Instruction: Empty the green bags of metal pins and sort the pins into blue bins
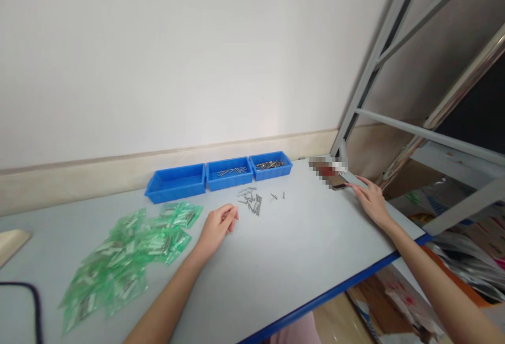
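Okay, I see the left hand (pixel 216 230) curled closed, loose steel pins (pixel 249 200) at its 2 o'clock. The right hand's (pixel 371 202) fingers lie open on the table (pixel 300 260), a pixelated object (pixel 327 172) at 10 o'clock.

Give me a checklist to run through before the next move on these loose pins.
1. Left hand apart from the loose pins: ok.
2. Anything held in its fingers: cannot tell.
3. Pins all in one heap: not ok, a few lie apart, nearer the right hand.
4. Blue bins upright in a row by the wall: ok.
5. Blurred object beside the right hand, identified: cannot tell.
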### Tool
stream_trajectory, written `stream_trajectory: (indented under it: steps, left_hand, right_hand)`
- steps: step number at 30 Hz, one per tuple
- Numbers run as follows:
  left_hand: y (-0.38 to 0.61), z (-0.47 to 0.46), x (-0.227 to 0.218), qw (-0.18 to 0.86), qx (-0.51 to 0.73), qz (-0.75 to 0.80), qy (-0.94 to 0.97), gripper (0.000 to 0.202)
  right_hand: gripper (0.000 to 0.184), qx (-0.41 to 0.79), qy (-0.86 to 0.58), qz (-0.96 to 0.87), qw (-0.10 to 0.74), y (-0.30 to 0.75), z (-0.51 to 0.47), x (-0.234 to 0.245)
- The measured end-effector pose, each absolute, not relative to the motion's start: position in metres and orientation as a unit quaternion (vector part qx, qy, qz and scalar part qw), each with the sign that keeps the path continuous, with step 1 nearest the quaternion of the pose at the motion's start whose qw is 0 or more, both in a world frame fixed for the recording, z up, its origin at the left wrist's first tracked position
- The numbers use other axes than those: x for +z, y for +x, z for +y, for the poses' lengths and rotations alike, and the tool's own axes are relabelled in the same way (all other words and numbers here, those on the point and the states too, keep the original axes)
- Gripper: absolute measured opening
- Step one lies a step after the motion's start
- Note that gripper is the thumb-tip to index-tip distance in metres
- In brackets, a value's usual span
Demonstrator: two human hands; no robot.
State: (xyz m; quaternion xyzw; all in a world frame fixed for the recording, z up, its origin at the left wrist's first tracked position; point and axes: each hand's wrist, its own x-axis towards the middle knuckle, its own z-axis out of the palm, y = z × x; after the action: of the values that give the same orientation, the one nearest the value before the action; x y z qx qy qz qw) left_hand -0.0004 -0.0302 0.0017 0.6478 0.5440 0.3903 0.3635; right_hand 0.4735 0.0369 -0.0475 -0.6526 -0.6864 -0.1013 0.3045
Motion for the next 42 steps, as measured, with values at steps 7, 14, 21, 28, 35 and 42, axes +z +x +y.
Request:
stream_trajectory:
  steps: [7,14,21,28,35,42]
  left_hand:
    - [-0.004,-0.029,0.003,0.363,0.391,0.553,0.640,0.036]
    - [-0.004,-0.026,0.006,0.366,0.389,0.568,0.627,0.037]
    - [-0.006,-0.025,0.003,0.364,0.369,0.568,0.639,0.038]
    - [-0.008,-0.024,-0.002,0.375,0.368,0.564,0.638,0.038]
    - [-0.006,-0.026,0.003,0.376,0.363,0.565,0.639,0.038]
    - [-0.008,-0.026,-0.002,0.365,0.354,0.560,0.654,0.039]
  right_hand:
    - [0.045,-0.070,-0.666,-0.681,0.297,0.462,0.047,-0.045]
    - [0.046,-0.072,-0.684,-0.685,0.239,0.458,0.042,-0.042]
    - [0.043,-0.076,-0.686,-0.693,0.210,0.452,0.086,-0.029]
    - [0.042,-0.038,-0.706,-0.668,0.232,0.446,0.135,0.007]
    - [0.056,0.002,-0.733,-0.670,0.121,0.420,0.162,0.012]
    - [0.085,0.003,-0.765,-0.644,0.019,0.400,0.177,0.015]
